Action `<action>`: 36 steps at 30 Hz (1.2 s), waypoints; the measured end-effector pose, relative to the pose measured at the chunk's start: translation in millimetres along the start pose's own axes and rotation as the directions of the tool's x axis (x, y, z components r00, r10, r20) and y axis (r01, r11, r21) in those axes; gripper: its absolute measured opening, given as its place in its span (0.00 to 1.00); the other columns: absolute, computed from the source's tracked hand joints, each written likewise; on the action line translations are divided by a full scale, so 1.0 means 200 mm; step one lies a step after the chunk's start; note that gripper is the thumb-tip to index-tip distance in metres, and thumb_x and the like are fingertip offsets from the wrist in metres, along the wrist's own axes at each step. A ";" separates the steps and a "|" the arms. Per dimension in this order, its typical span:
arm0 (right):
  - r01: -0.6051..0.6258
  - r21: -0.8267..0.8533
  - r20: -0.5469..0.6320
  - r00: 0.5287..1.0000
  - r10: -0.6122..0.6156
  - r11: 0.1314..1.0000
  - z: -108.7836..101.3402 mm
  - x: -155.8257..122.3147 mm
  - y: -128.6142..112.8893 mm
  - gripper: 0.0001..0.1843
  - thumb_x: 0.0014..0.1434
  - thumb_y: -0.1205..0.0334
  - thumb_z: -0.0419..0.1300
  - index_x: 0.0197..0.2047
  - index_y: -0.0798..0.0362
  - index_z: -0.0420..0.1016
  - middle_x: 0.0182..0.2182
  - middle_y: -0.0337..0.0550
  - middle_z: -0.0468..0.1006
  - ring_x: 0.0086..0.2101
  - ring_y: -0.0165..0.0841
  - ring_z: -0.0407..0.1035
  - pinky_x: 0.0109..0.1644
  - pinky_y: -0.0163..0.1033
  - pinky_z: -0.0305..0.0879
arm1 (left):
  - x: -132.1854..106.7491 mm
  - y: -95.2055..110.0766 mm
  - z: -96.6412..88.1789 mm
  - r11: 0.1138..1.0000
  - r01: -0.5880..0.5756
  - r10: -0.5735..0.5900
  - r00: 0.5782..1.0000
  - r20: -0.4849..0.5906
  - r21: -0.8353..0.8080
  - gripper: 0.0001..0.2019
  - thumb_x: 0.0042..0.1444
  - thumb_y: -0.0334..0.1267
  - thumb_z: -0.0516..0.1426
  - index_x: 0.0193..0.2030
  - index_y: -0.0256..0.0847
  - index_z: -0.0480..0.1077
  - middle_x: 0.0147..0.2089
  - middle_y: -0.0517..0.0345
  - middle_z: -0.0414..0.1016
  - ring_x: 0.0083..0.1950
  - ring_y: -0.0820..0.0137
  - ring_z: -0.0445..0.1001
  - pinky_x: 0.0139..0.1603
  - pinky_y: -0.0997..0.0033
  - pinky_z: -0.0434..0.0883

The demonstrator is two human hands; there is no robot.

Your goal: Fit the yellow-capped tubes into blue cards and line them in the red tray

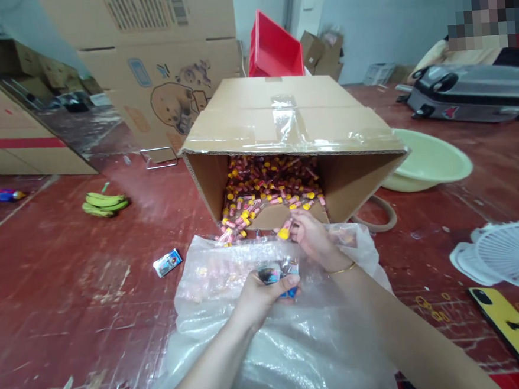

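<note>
nearest my camera, two bare forearms (pixel 424 331) reach forward over a crumpled, see-through plastic bag (pixel 279 347). through the head view i see the left hand (pixel 261 292) grasping glossy blue packets (pixel 288 291), thumb on top; how many, i cannot tell. ahead of it and to its right, the right hand (pixel 311 235) pinches a small pink tube (pixel 285 229) by its clear-wrapped end, yellow cap angled down toward the bag.

just beyond both hands, a cardboard box (pixel 298 115) lies with its mouth facing them. inside is a heap of matching tubes (pixel 276 178), thickest at the back, with a few spilling out at the near left edge. pink and yellow show hazily through the bag's plastic, but whether tubes are inside or under it i cannot tell. as i judge it, much sorting remains: the heap is large, and only one tube is clearly lifted.

left of the left hand, a single blue packet (pixel 167 263) lies on the floor, with bananas (pixel 104 203) farther off. a yellow phone (pixel 513 334) lies well to the right of the right hand.
</note>
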State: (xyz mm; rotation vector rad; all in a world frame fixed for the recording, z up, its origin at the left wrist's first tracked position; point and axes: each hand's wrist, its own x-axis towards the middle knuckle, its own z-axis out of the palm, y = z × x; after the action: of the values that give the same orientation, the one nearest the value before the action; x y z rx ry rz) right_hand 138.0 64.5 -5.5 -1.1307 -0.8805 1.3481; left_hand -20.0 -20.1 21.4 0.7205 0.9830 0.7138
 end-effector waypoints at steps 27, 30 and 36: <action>0.414 -0.754 0.461 0.887 -0.038 0.509 -0.09 -0.34 -0.42 0.11 0.57 0.59 0.61 0.45 0.44 0.78 0.43 0.40 0.80 0.42 0.37 0.73 0.46 0.41 0.68 | 0.00 -0.04 0.01 0.947 -0.211 0.189 0.976 0.111 0.244 0.16 0.39 0.45 0.70 0.25 0.36 0.73 0.22 0.62 0.69 0.25 0.73 0.63 0.28 0.72 0.60; 0.313 -0.686 0.409 0.913 -0.007 0.657 -0.09 -0.34 -0.39 0.13 0.58 0.55 0.61 0.46 0.46 0.74 0.36 0.40 0.79 0.33 0.33 0.72 0.36 0.38 0.68 | -0.01 -0.02 0.01 0.949 -0.221 0.198 0.973 0.119 0.224 0.16 0.39 0.46 0.70 0.22 0.37 0.71 0.21 0.61 0.69 0.25 0.73 0.64 0.29 0.73 0.61; 0.064 -0.328 0.250 0.968 0.021 0.943 -0.10 -0.32 -0.29 0.20 0.50 0.51 0.68 0.35 0.48 0.61 0.26 0.32 0.70 0.24 0.25 0.64 0.24 0.31 0.61 | -0.03 -0.01 0.04 0.998 -0.062 0.059 0.993 0.103 0.029 0.17 0.42 0.46 0.69 0.32 0.35 0.76 0.29 0.52 0.78 0.29 0.67 0.74 0.33 0.69 0.71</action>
State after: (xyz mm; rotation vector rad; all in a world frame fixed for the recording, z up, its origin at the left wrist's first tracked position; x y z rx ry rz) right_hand 167.5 5.2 53.2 -1.2167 -1.3425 1.3751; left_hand -15.7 -28.1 25.2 0.8105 0.8836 0.7084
